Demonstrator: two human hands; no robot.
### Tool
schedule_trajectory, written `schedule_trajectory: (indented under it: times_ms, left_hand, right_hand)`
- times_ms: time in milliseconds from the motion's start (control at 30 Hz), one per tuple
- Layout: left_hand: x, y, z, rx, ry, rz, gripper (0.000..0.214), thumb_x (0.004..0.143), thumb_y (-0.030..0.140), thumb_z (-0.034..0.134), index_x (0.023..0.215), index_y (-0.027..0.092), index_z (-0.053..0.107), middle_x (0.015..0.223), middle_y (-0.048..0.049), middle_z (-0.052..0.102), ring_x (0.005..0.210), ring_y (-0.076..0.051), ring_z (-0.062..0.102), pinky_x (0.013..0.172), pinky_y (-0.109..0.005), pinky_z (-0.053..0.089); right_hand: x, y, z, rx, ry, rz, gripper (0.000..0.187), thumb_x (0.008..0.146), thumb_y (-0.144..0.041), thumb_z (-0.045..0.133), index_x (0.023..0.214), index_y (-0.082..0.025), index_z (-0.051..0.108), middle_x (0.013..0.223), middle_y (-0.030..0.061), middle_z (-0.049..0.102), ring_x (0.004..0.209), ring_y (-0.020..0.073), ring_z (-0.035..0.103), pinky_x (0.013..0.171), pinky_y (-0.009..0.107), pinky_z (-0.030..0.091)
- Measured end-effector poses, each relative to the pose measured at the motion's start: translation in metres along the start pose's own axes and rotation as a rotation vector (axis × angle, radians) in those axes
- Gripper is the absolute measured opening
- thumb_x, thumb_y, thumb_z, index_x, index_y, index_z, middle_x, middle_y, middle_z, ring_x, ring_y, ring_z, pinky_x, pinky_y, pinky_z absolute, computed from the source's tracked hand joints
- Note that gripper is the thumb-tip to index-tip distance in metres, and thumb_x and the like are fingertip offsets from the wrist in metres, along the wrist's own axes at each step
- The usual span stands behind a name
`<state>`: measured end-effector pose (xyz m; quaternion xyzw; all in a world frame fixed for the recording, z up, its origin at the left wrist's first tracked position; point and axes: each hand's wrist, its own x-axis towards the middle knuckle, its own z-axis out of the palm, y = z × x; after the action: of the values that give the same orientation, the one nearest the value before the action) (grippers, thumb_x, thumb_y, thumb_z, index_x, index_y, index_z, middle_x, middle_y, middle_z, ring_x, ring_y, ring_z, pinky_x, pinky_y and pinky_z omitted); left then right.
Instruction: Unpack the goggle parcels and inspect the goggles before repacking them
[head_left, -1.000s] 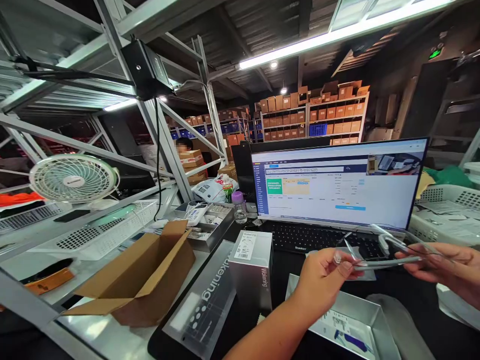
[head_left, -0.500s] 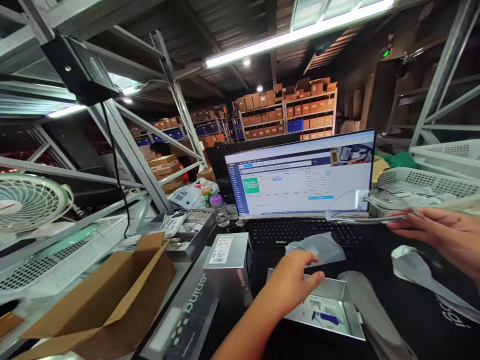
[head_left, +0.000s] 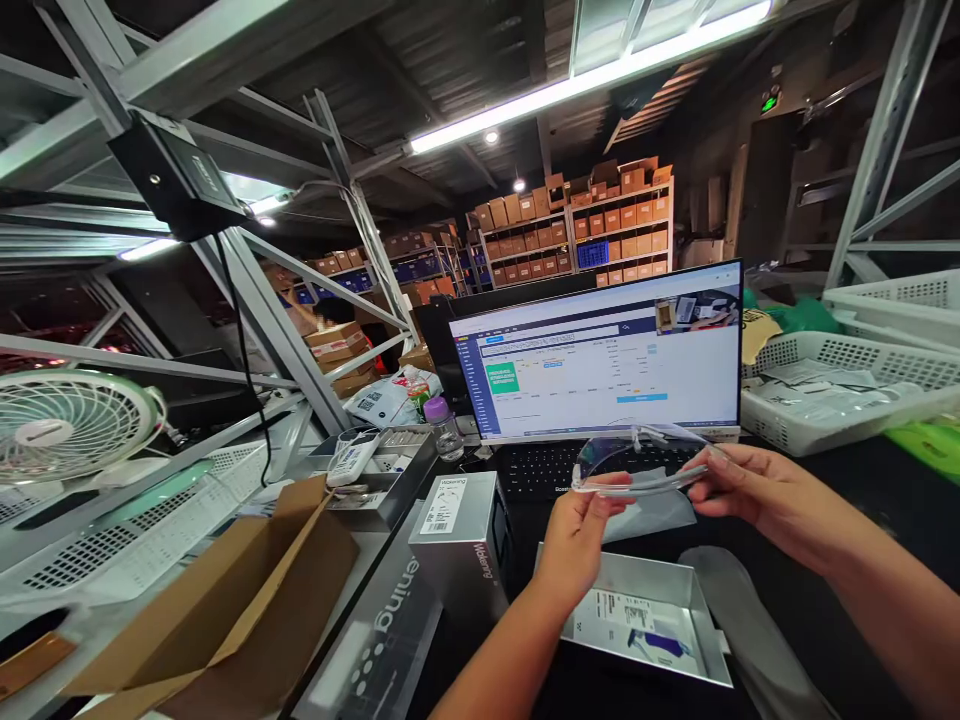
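Note:
A pair of glasses with clear lenses and clear temples [head_left: 645, 489] is held up in front of the monitor's lower edge. My left hand [head_left: 571, 540] pinches its left end between thumb and fingers. On the other end, my right hand [head_left: 765, 492] is closed. Below them lies an open silver box [head_left: 709, 622] with a printed leaflet [head_left: 637, 628] inside. A pale grey pouch [head_left: 651, 518] rests behind it, partly hidden by the glasses. To the right of the box lies a long dark grey case or sleeve [head_left: 742, 610].
A monitor [head_left: 570, 370] and keyboard [head_left: 525, 468] stand ahead. Left are an upright silver box [head_left: 454, 570], an open cardboard carton [head_left: 247, 600], a purple-capped bottle [head_left: 448, 440] and a fan [head_left: 67, 430]. A white basket [head_left: 847, 415] sits at right.
My right hand has brought the glasses left and down. My left hand has risen from over the open box and taken hold of their left end.

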<state>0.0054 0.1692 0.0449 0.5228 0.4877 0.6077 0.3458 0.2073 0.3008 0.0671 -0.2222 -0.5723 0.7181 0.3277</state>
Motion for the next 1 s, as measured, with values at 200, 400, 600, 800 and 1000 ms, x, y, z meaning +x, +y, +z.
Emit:
schedule_trajectory:
  times_ms: [200,400,600,800,1000]
  left_hand:
    - [-0.001,0.006,0.009,-0.453,0.073,0.003,0.041,0.091,0.056,0.060,0.095,0.016,0.069,0.118,-0.0124,0.072,0.111,-0.022,0.066,0.103,-0.037,0.047]
    - [0.006,0.010,-0.004,-0.537,0.036,-0.074,0.038,0.090,0.054,0.063,0.082,0.017,0.060,0.084,-0.0043,0.073,0.079,-0.014,0.067,0.079,-0.028,0.054]
    - [0.009,0.007,-0.006,-0.382,0.019,-0.066,0.042,0.091,0.057,0.059,0.079,0.017,0.057,0.077,-0.0041,0.067,0.074,-0.013,0.061,0.070,-0.024,0.050]
    - [0.013,-0.005,-0.013,-0.052,-0.026,-0.089,0.054,0.092,0.070,0.042,0.079,0.019,0.053,0.068,-0.0023,0.061,0.066,-0.014,0.057,0.069,-0.027,0.049]
    - [0.051,-0.014,-0.010,0.602,-0.238,-0.096,0.062,0.092,0.071,0.037,0.089,0.015,0.065,0.102,-0.0164,0.068,0.102,-0.030,0.062,0.096,-0.046,0.046]
  right_hand:
    - [0.005,0.005,0.006,0.003,-0.042,0.009,0.036,0.084,-0.052,0.073,0.089,-0.017,0.071,0.063,-0.0023,0.061,0.040,0.0036,0.041,0.039,0.016,0.038]
    - [0.002,-0.004,0.010,-0.109,-0.107,-0.011,0.043,0.086,-0.057,0.068,0.095,-0.016,0.068,0.058,-0.0043,0.058,0.037,0.0027,0.036,0.038,0.016,0.027]
    - [-0.003,-0.013,0.003,-0.232,-0.046,-0.117,0.042,0.090,-0.057,0.062,0.095,-0.016,0.067,0.064,-0.0025,0.061,0.040,0.0038,0.041,0.042,0.020,0.024]
    - [-0.005,-0.026,-0.006,-0.300,0.059,-0.223,0.045,0.088,-0.060,0.059,0.092,-0.016,0.065,0.064,-0.0023,0.061,0.041,0.0051,0.041,0.044,0.021,0.026]
    - [-0.009,-0.039,-0.022,-0.413,0.206,-0.333,0.035,0.090,-0.051,0.055,0.091,-0.018,0.065,0.065,-0.0021,0.063,0.041,0.0066,0.041,0.043,0.022,0.026]
